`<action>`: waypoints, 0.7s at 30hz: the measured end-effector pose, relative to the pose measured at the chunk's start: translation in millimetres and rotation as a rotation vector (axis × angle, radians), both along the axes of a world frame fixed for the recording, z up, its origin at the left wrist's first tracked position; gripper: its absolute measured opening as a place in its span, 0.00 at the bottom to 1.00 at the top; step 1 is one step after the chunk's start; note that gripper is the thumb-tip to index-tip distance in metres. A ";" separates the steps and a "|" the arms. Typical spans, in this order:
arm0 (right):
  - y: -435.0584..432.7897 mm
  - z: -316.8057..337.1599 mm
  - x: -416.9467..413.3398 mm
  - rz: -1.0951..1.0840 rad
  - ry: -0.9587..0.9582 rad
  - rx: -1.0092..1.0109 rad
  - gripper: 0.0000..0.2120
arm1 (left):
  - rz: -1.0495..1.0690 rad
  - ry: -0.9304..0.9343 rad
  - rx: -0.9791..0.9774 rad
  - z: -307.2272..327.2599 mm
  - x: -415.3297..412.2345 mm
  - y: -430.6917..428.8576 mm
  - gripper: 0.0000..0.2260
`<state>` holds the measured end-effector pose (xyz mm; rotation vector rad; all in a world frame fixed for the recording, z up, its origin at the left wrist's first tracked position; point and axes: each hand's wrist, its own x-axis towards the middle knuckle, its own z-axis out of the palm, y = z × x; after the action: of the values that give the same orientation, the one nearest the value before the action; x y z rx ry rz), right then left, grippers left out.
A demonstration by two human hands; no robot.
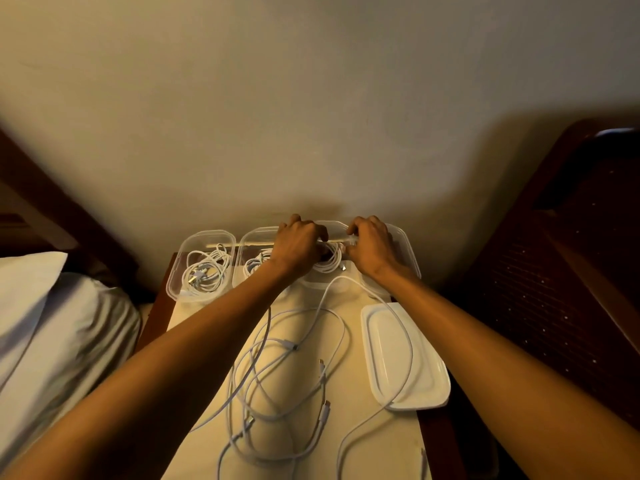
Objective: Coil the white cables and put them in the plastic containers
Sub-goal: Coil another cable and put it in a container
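White cable [331, 260]: a part-wound coil held between both hands, low over a clear container [334, 222] at the far edge of the worktop; its loose tail runs back toward the person and crosses the lid.
Left hand [299, 244]: fingers curled round the left side of the coil.
Right hand [372, 244]: fingers curled, pinching the strand at the coil's right side; whether a plug sits in that pinch is too small to tell.
Step in hand: probably winding the last turns before setting the coil down.
Doing it well: keep the loops even and no wider than the container, feed the tail in slowly so it does not drag the lid or snag the loose cables, and tuck the end under a loop so the coil does not spring open.
Filled containers: the leftmost container [180, 271] and the second container [242, 242] each hold a white coil.
Loose cables [287, 375]: several tangled in the middle of the worktop, not yet coiled.
Lid [391, 358]: white, flat at the right edge.
Worktop [377, 441]: a small cream top with a dark wood border, set against the wall.
Room: plain pale wall [311, 98]; a bed [52, 323] with pale bedding on the left; dark wooden furniture [571, 244] on the right; dim, warm light.
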<state>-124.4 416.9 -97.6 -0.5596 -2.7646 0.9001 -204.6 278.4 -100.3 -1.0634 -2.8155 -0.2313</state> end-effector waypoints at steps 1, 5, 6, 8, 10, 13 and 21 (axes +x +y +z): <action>-0.1 0.3 1.3 -0.002 0.005 -0.001 0.14 | -0.004 -0.005 0.009 1.9 0.4 -0.1 0.13; -2.9 4.2 9.8 0.002 0.068 0.008 0.11 | -0.005 -0.054 0.132 14.0 3.1 -4.8 0.12; -4.0 6.2 12.2 -0.005 0.100 0.003 0.09 | -0.006 -0.072 0.184 19.2 5.8 -7.5 0.11; -7.1 13.0 18.0 -0.022 0.186 -0.023 0.06 | -0.021 -0.121 0.284 32.6 13.6 -15.3 0.10; -10.0 20.4 25.7 -0.017 0.218 -0.068 0.08 | -0.042 -0.158 0.344 48.7 25.4 -27.1 0.09; -19.8 36.0 46.2 0.078 0.065 -0.154 0.14 | -0.093 -0.192 0.354 72.2 47.9 -51.3 0.06; -63.0 107.3 91.9 0.235 -0.399 -0.171 0.11 | -0.110 -0.551 0.175 116.2 110.4 -103.4 0.24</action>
<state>-32.4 353.9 9.7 -0.4937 -3.1825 1.2015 -94.1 175.0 15.9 -1.2731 -3.1129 -0.8906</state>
